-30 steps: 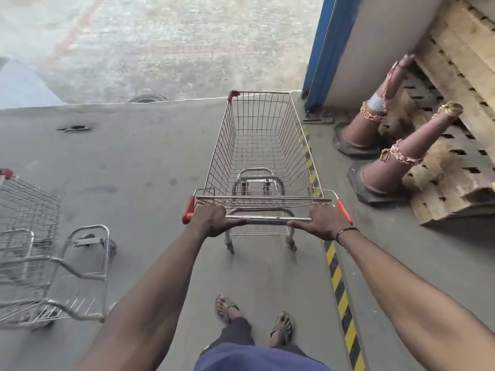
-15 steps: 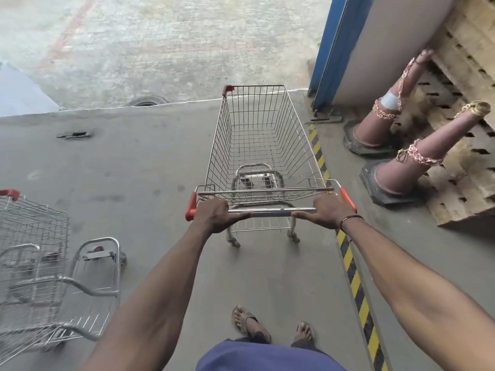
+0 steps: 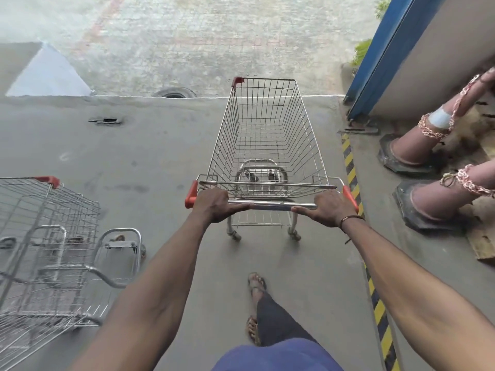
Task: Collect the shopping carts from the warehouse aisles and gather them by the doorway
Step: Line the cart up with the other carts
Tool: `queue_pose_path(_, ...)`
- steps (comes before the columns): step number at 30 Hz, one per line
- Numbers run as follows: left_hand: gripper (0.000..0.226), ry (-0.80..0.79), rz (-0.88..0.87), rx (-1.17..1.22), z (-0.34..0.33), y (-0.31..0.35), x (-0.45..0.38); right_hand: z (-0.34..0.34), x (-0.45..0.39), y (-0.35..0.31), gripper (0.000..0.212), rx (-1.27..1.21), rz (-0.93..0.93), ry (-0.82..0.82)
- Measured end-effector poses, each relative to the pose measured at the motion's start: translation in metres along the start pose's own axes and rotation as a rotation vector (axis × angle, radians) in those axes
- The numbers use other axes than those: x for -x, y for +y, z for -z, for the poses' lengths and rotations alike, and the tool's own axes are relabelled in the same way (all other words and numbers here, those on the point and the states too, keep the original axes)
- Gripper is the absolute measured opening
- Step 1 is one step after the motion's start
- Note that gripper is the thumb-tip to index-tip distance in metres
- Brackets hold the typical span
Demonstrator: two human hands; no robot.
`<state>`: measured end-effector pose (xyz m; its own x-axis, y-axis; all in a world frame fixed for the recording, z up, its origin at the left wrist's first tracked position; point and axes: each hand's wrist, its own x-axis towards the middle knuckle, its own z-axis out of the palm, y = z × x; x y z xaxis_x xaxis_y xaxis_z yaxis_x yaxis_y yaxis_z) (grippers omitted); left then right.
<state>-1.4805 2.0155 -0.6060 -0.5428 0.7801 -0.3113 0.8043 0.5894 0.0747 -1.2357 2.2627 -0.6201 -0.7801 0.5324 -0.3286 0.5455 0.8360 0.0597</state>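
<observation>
Shopping cart [image 3: 265,145] handle first: the person's left hand [image 3: 215,207] is wrapped over the chrome push bar [image 3: 270,206] near its left end, fingers curled shut around it and thumb stretched along the bar toward the middle, just inside the red end cap [image 3: 191,194]. The right hand [image 3: 330,210] grips the same bar near its right end in the same closed way, with a dark cord bracelet [image 3: 351,219] on the wrist behind it. Ahead of both hands the wire basket is bare of goods and runs lengthwise straight away from the person, narrowing toward its far end, which points at the edge of the concrete floor [image 3: 134,156] and the pale paving beyond. Its rear wheels sit just below the hands, on the concrete. Behind the hands, the person's sandalled feet [image 3: 255,285] are set one before the other. Off to the left of the left hand, well apart, stands a second cart [image 3: 48,236], turned at an angle. Just right of the right hand a yellow-and-black striped line [image 3: 351,167] runs along the floor, close beside the cart's right side. Farther right two faded cones [image 3: 428,145] lean, wound with chain [image 3: 466,180], against wooden pallets. Ahead and to the right is a blue door frame [image 3: 385,54].
</observation>
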Motion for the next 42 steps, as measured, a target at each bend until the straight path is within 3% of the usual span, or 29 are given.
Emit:
queue_pose_path(10,0.097,0.031,0.077,0.060,0.013,-0.098,-0.020,0.037,-0.072,-0.082,0.110,-0.041,0.057,0.017)
queue_pose_path(16,0.111,0.067,0.089,0.089,0.013,-0.155,-0.016,0.056,-0.090,-0.136,0.101,-0.032,0.068,0.003)
queue_pose_path(21,0.110,0.063,0.078,0.061,0.010,-0.191,-0.001,0.057,-0.091,-0.175,0.102,-0.021,0.078,-0.004)
queue_pose_path(42,0.098,0.042,-0.004,0.022,-0.046,-0.311,0.190,0.001,0.056,-0.353,0.104,-0.054,0.027,0.006)
